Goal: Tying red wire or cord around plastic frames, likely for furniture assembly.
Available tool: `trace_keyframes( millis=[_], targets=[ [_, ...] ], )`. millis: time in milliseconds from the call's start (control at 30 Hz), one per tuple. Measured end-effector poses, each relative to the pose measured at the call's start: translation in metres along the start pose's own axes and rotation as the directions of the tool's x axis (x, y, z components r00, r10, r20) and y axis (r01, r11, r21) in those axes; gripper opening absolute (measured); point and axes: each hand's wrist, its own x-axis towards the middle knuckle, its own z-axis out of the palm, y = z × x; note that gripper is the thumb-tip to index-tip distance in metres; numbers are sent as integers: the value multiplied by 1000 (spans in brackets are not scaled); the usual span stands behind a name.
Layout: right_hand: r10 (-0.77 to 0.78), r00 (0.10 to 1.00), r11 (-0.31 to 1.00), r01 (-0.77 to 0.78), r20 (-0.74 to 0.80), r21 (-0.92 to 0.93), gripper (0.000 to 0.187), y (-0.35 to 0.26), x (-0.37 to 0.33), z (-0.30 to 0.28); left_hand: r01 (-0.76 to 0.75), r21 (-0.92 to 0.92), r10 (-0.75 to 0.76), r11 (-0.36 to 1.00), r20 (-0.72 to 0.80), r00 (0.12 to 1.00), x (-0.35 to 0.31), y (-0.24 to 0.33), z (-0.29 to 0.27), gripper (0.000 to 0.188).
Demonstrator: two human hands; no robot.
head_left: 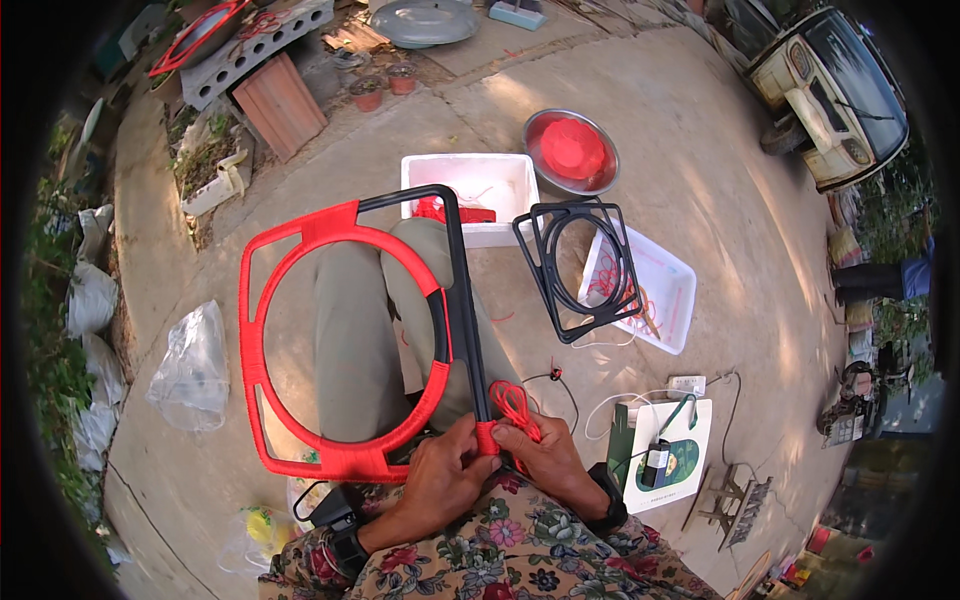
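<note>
Across my lap lies a square frame with a round ring inside, most of it wrapped tightly in red cord. Bare black shows along its right bar, at part of the top and on a short stretch of the ring. My left hand is closed on the frame's lower right corner. Beside it my right hand pinches at the same corner, its thumb next to the red winding. A looped bundle of red cord sticks up from the right hand. The fingertips of both hands are partly hidden.
Ahead stand a white foam box with red material and a metal basin holding something red. Unwrapped black frames lean on a white tray. A paper bag stands right; a clear plastic bag lies left.
</note>
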Motion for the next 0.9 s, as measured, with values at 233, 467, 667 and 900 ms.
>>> trace_keyframes(
  millis=[233, 467, 667, 900],
  targets=[
    [-8, 992, 995, -5, 128, 99, 26, -1, 7, -3, 53, 59, -56, 997, 42, 998, -1, 11, -5, 35],
    [-22, 977, 1000, 19, 213, 13, 29, -3, 7, -6, 44, -17, -44, 999, 26, 999, -3, 1, -2, 31],
    [59, 960, 993, -85, 274, 87, 28, -12, 14, -17, 40, -114, -30, 993, 91, 995, -4, 0, -15, 42],
    [98, 964, 992, -115, 247, 54, 28, -13, 9, -16, -122, -195, 133, 973, 41, 990, -1, -18, -16, 48]
  ],
)
